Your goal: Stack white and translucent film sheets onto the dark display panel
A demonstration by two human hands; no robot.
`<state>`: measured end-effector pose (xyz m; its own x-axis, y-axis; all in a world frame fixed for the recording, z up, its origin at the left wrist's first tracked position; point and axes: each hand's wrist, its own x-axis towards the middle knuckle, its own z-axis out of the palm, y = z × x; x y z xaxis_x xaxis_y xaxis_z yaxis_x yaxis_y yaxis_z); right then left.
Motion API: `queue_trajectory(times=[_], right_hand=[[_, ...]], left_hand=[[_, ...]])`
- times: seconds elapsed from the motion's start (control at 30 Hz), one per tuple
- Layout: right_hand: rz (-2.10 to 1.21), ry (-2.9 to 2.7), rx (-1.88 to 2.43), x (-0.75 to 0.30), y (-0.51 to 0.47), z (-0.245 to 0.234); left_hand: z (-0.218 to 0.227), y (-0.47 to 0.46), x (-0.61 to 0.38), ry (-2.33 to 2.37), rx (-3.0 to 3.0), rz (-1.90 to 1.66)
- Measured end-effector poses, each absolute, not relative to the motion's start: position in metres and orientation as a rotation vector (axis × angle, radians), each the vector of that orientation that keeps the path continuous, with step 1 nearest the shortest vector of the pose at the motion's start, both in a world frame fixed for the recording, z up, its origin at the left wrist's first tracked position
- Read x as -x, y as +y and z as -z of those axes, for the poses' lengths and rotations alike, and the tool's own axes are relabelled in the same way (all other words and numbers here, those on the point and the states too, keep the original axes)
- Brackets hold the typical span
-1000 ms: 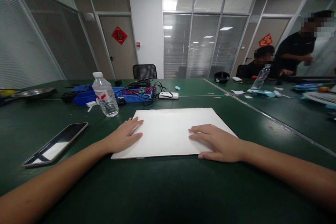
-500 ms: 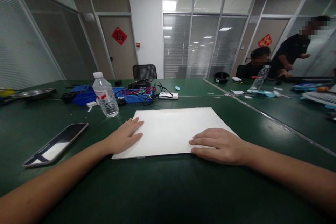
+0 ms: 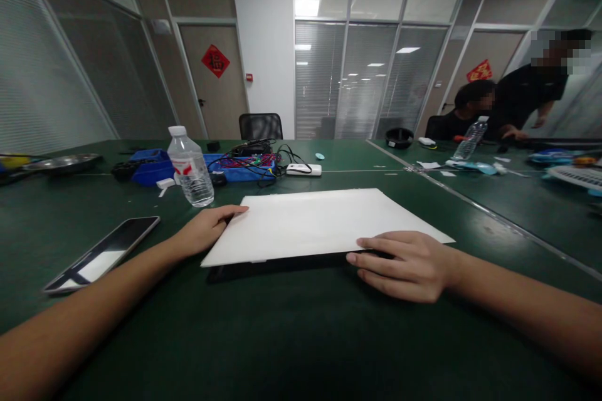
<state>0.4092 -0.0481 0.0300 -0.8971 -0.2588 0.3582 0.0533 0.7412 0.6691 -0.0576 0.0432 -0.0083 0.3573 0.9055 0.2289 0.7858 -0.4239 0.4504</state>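
Observation:
A flat white board [image 3: 315, 222] lies in front of me on the dark green table [image 3: 291, 338], its near edge raised a little so a dark shadow shows beneath it. My left hand [image 3: 207, 229] grips the board's left edge, fingers curled over it. My right hand [image 3: 407, 263] holds the near right edge, thumb on top and fingers tucked under.
A phone [image 3: 101, 254] lies at the left. A water bottle [image 3: 190, 166] stands behind the board, with blue trays [image 3: 150, 169] and tangled cables [image 3: 254, 160] beyond. Two people [image 3: 512, 106] are at the far right table, beside another bottle [image 3: 470, 138].
Both hands slid off the top of the board to its edges. The near edge has come up off the table.

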Motion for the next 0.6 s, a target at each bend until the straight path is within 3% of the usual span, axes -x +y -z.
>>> queue_trajectory(times=[0.3,0.6], right_hand=[[0.991,-2.429,-0.014,-0.434,-0.040,-0.040],[0.881,-2.276,0.259,-0.449,-0.015,-0.009]], left_hand=[[0.000,0.035,0.067,1.275,-2.741,-0.495],[-0.008,0.018,0.039,1.280,-2.608,-0.692]])
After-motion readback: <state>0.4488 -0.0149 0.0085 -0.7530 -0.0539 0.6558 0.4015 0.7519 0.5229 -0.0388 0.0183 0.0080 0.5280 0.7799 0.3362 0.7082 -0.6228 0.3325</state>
